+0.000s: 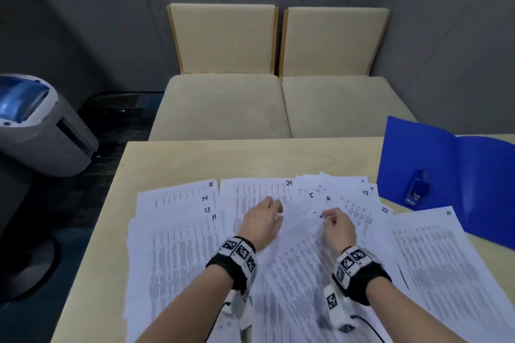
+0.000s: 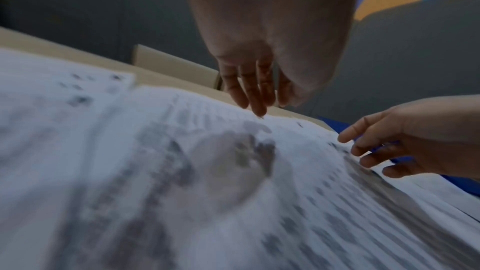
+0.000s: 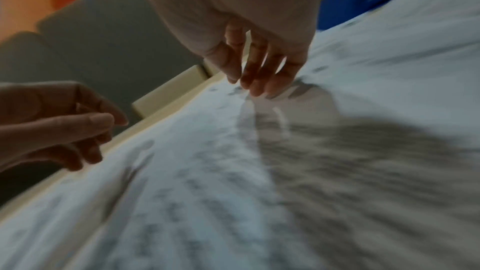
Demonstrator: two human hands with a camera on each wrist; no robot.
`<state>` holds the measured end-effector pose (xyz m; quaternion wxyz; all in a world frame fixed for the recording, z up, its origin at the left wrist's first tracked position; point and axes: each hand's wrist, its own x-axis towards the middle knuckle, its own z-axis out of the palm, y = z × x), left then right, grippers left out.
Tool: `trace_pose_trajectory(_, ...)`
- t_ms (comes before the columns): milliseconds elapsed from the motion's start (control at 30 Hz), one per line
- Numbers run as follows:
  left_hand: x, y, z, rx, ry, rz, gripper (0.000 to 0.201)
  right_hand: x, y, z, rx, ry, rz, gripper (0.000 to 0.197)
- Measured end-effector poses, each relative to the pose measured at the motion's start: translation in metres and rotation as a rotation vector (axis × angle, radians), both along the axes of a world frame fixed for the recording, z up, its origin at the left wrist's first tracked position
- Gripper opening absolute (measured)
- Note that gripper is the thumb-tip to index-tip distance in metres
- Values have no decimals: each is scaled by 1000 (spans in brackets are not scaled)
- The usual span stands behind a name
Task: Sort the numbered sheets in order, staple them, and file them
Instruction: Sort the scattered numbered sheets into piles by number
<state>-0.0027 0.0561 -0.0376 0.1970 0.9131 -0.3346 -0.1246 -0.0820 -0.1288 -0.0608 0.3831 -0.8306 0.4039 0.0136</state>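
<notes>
The numbered sheets (image 1: pixel 292 231) lie fanned across the near half of the desk (image 1: pixel 195 159), directly under both hands. The left hand (image 1: pixel 260 221) hovers over the middle of the spread below the sheet marked 24, its grip apart, fingers loosely extended with the tips close to or just touching the paper. The right hand (image 1: pixel 338 227) sits just beside it over the sheets marked 5 and 4, fingers curled inward; whether its grip pinches a sheet cannot be told. The blue folder (image 1: pixel 459 175) lies open at the right of the desk, a blue stapler (image 1: pixel 417 188) resting on it, well apart from both hands.

The head view alone shows the written numbers, the stapler and two cream seats (image 1: pixel 278 103) behind the desk. The wrist views, blurred, show the fingertips (image 2: pixel 255 108) from below, held low over the paper.
</notes>
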Motion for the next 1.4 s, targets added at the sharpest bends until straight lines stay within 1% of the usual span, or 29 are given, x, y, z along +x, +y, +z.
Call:
trace_pose_trajectory(33,-11,-15,-4,15,67,-18,28,-15,-15,-1,-30,43,-28,21)
trace_pose_trajectory(100,-26,-33,-16,112,166,-2,44,-40,-36,-3,-53,142,-40,15)
trace_pose_trajectory(133,-32,-38,-21,168,206,23,53,-51,-42,-5,-43,177,-18,13)
trace_pose_trajectory(167,-37,-41,-25,201,235,56,57,-59,-46,-8,-31,193,20,14)
trace_pose_trajectory(200,-40,-43,-26,193,248,96,55,-66,-48,-12,-19,192,56,16)
trace_pose_trajectory(233,-42,-46,-25,149,250,132,47,-70,-50,-13,-14,187,76,18)
trace_pose_trajectory(267,-43,-48,-23,93,240,152,36,-73,-53,-13,-8,172,87,19)
trace_pose_trajectory(333,-45,-50,-19,22,197,132,16,-73,-57,-12,20,121,101,27)
trace_pose_trajectory(367,-47,-49,-17,8,177,95,8,-72,-59,-10,49,84,108,31)
trace_pose_trajectory(433,-54,-47,-13,6,156,4,3,-68,-62,-7,104,-4,144,37)
trace_pose_trajectory(467,-58,-48,-12,14,148,-35,3,-67,-63,-6,108,-35,186,34)
trace_pose_trajectory(533,-62,-50,-11,32,124,-93,6,-66,-64,-3,86,-3,270,18)
trace_pose_trajectory(600,-62,-53,-13,28,92,-101,12,-67,-66,-5,86,46,332,36)
trace_pose_trajectory(633,-60,-56,-15,17,62,-82,16,-69,-66,-3,101,69,320,40)
trace_pose_trajectory(700,-51,-60,-23,37,-26,-17,28,-72,-70,-3,130,94,306,42)
trace_pose_trajectory(767,-39,-62,-30,158,-81,41,46,-74,-71,-1,127,110,319,44)
trace_pose_trajectory(800,-33,-63,-32,228,-104,48,52,-75,-71,0,125,116,327,44)
trace_pose_trajectory(833,-29,-64,-33,278,-123,44,53,-75,-71,0,130,112,327,43)
trace_pose_trajectory(900,-26,-65,-32,304,-158,22,42,-75,-72,1,131,118,331,42)
trace_pose_trajectory(967,-24,-65,-28,242,-197,10,27,-76,-72,1,146,108,325,40)
trace_pose_trajectory(1067,-26,-60,-23,94,-223,-7,2,-78,-73,3,185,102,326,39)
trace_pose_trajectory(1133,-31,-57,-23,20,-187,-46,6,-80,-75,4,210,88,338,40)
trace_pose_trajectory(1233,-44,-53,-21,-41,-133,-109,8,-82,-78,5,253,67,339,39)
trace_pose_trajectory(1333,-55,-53,-23,-79,-109,-83,9,-81,-77,4,273,71,316,39)
trace_pose_trajectory(1400,-56,-54,-25,-107,-100,-21,12,-77,-77,4,257,80,322,30)
